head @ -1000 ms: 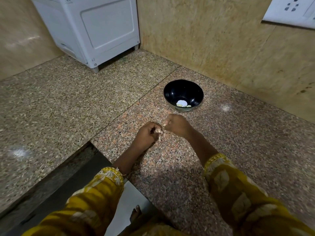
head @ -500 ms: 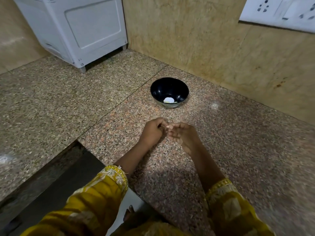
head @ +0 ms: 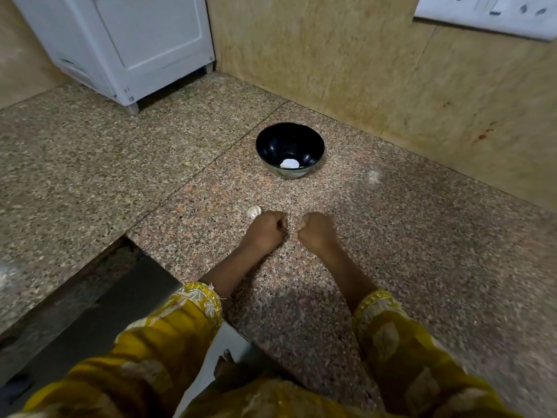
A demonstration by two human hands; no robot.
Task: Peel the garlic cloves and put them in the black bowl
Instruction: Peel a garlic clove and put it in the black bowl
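Hands have split: half a second back the fingertips were meeting over the clove, now there is a gap between them, and both sit as curled fists on the worktop (head: 422,251), midway between its near edge and the back wall. Left hand (head: 265,229) knuckles up, right hand (head: 316,232) the same, close but not touching. Whether either fist hides a clove or a scrap of skin, I cannot tell; the fingers cover it.

Garlic (head: 254,211), pale and papery, lies on the stone just beside the left hand on its far side. Bowl (head: 277,140) stands further back, towards the rear corner of the worktop, with something white (head: 289,163) at its bottom, peeled garlic by the look of it.

By my reading we are between cloves: one skin pulled off, or nearly. Next call: if a bare clove is in a fist, reach forward and drop it into the bowl; if not, the left hand takes the garlic beside it and breaks off a fresh clove.
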